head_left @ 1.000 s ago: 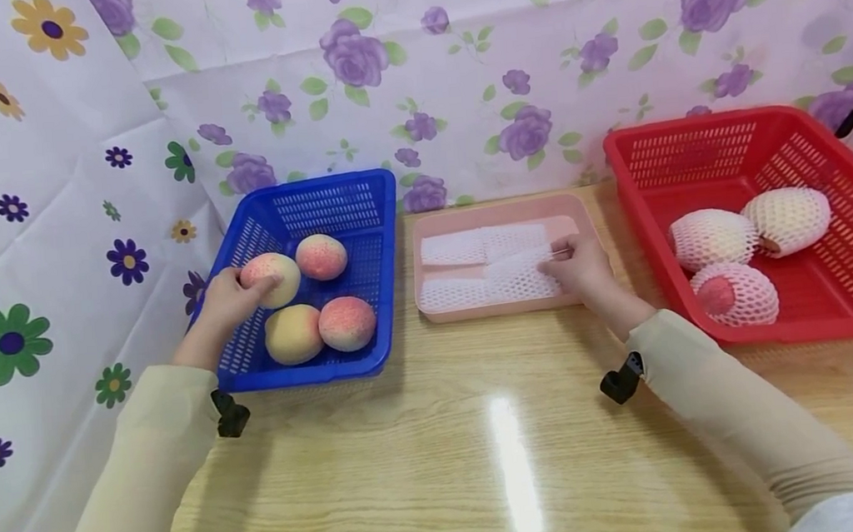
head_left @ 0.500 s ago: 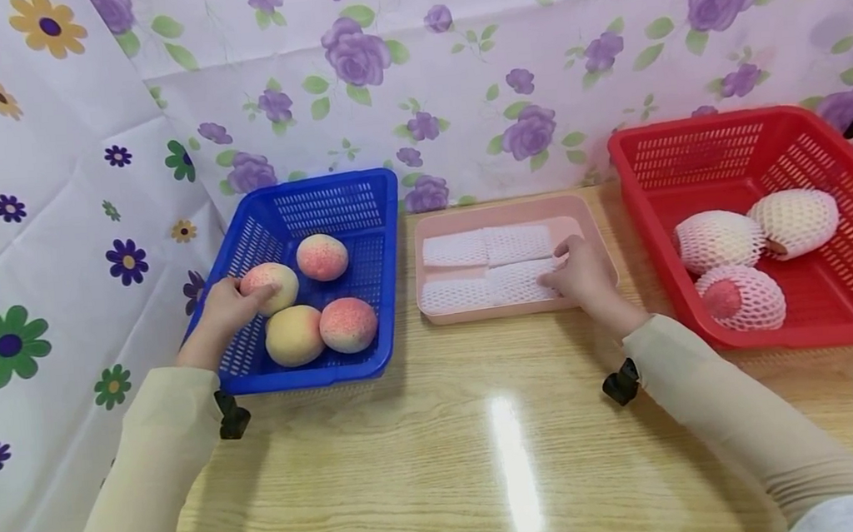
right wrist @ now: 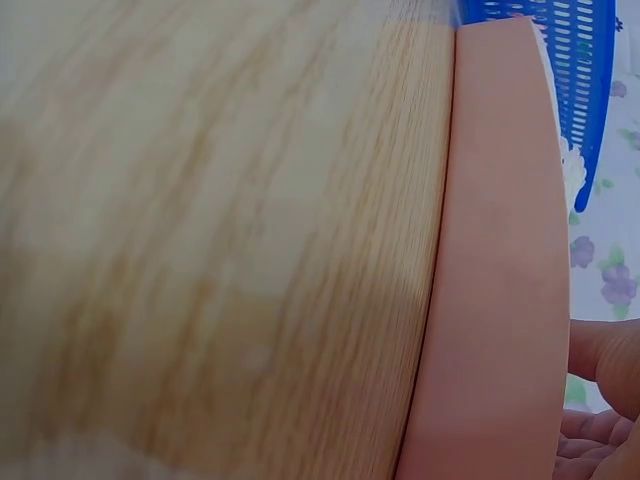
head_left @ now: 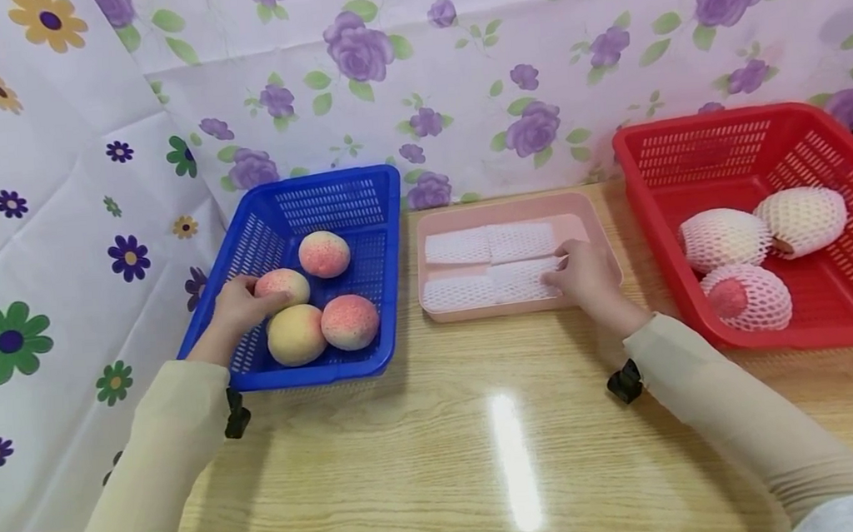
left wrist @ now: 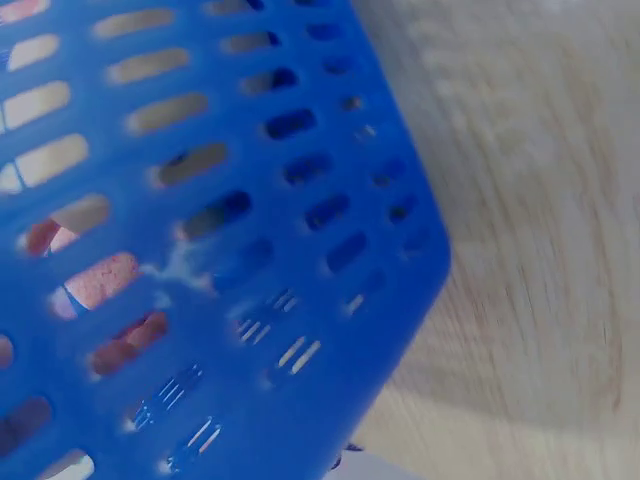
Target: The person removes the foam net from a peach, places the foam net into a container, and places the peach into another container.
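In the head view, my left hand (head_left: 240,304) holds a pink-and-cream peach (head_left: 283,286) low in the blue basket (head_left: 389,319), thumb across its near side. Three more peaches sit close by: one yellow (head_left: 296,335), one pink (head_left: 350,322), one farther back (head_left: 324,254). Over the right end of a pink tray (head_left: 505,310), my right hand (head_left: 589,278) has its thumb at the end of a white foam fruit net (head_left: 525,281). Several such nets lie flat in the tray. The tray wall (right wrist: 505,250) hides the right fingertips in the right wrist view, so their grip is unclear.
A red basket (head_left: 667,264) at the right holds three peaches in foam nets (head_left: 748,297). Wooden tabletop (head_left: 410,443) runs along the front. A flowered cloth (head_left: 450,89) hangs behind, with another at the left. The blue basket's slotted wall (left wrist: 260,240) fills much of the left wrist view.
The raised front right foam net has come down flat in the tray, with my right hand staying at its end. My left hand and its peach have moved down, then slightly right.
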`<state>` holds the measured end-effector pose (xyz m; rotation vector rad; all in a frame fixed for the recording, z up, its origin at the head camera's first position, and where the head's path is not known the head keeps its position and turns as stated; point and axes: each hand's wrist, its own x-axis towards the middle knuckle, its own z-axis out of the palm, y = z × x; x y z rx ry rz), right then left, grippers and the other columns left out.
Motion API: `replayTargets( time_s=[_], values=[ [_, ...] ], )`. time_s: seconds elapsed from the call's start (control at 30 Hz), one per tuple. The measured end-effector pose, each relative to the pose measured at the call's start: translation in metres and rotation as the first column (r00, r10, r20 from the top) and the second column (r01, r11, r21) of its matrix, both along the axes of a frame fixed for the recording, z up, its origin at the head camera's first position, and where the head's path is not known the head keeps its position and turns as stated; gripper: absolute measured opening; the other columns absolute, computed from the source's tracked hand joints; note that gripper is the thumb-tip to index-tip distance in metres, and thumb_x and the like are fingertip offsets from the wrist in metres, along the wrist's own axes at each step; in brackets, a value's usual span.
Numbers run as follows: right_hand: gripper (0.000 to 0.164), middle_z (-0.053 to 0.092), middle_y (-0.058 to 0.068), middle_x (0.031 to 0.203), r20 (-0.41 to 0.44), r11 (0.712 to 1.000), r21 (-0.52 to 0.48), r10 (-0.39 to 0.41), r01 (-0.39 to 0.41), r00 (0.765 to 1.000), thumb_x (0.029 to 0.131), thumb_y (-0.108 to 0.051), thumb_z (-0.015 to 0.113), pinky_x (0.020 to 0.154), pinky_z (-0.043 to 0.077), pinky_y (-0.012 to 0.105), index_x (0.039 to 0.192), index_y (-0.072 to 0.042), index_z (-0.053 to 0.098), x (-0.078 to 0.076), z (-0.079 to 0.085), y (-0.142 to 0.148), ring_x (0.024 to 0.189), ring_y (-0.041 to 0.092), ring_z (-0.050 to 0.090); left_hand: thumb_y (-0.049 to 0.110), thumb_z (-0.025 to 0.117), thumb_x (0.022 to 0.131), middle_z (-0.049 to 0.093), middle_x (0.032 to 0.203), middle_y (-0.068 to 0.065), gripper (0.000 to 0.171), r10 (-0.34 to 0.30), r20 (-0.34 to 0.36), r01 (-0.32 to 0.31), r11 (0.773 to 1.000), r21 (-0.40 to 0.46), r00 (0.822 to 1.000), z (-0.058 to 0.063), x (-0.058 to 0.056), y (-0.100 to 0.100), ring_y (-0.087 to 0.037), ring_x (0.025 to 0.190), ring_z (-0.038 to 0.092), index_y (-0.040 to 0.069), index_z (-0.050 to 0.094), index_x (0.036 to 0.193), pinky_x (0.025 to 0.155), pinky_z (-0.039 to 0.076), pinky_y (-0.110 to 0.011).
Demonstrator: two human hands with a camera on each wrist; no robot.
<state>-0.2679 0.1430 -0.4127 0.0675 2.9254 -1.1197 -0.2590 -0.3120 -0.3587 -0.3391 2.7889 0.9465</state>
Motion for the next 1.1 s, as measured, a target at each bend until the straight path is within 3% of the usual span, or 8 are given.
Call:
replayTargets(
  time_s=[0.17,0.33,0.5,0.77,1.1],
  values=[
    [0.043,0.062,0.023,0.099,0.016,1.000,-0.009,-0.005,0.005,1.000,0.084,-0.014,0.072,0.066,0.048,0.030,0.117,0.007,0.054,0.002,0.004,0.000,0.085,0.030,0.056,0.045,0.063,0.087,0.046,0.125,-0.027,0.076,0.010,0.009,-0.010,1.000,0.008,1.000,0.000,0.001,0.000,-0.037,0.106,0.046,-0.008,0.036,0.134,0.098,0.044,-0.054],
    [0.043,0.060,0.025,0.107,-0.016,1.000,-0.009,0.000,0.000,1.000,0.084,-0.015,0.071,0.084,0.049,0.044,0.116,0.008,0.055,0.003,0.007,0.001,0.097,0.035,0.055,0.044,0.063,0.088,0.046,0.126,-0.029,0.076,0.024,-0.024,-0.024,0.999,0.031,0.999,0.003,0.005,0.000,-0.038,0.109,0.045,-0.009,0.036,0.135,0.100,0.042,-0.054],
    [0.046,0.060,0.027,0.116,-0.043,1.000,0.004,-0.003,0.003,0.999,0.083,-0.015,0.072,0.095,0.047,0.049,0.118,0.009,0.056,0.003,0.009,0.003,0.104,0.037,0.056,0.039,0.062,0.090,0.045,0.127,-0.031,0.072,0.048,-0.080,-0.044,0.998,0.052,0.996,0.003,0.006,-0.001,-0.040,0.111,0.045,-0.012,0.036,0.134,0.101,0.041,-0.053],
    [0.051,0.057,0.026,0.125,-0.028,0.999,-0.031,-0.007,0.006,1.000,0.086,-0.020,0.070,0.097,0.047,0.049,0.125,0.006,0.053,0.008,0.017,0.005,0.112,0.038,0.056,0.039,0.060,0.090,0.043,0.128,-0.031,0.073,0.074,-0.077,-0.070,0.996,0.053,0.994,0.006,0.009,0.003,-0.039,0.111,0.044,-0.012,0.034,0.135,0.100,0.042,-0.052],
    [0.054,0.057,0.026,0.126,-0.087,0.999,-0.044,0.022,-0.026,0.996,0.086,-0.029,0.070,0.096,0.049,0.049,0.127,0.003,0.054,0.025,0.039,0.014,0.114,0.039,0.055,0.048,0.059,0.089,0.037,0.140,-0.031,0.080,0.146,-0.031,-0.143,0.987,0.072,0.989,0.026,0.014,0.010,-0.043,0.126,0.039,-0.008,0.031,0.141,0.106,0.037,-0.053]
  ],
)
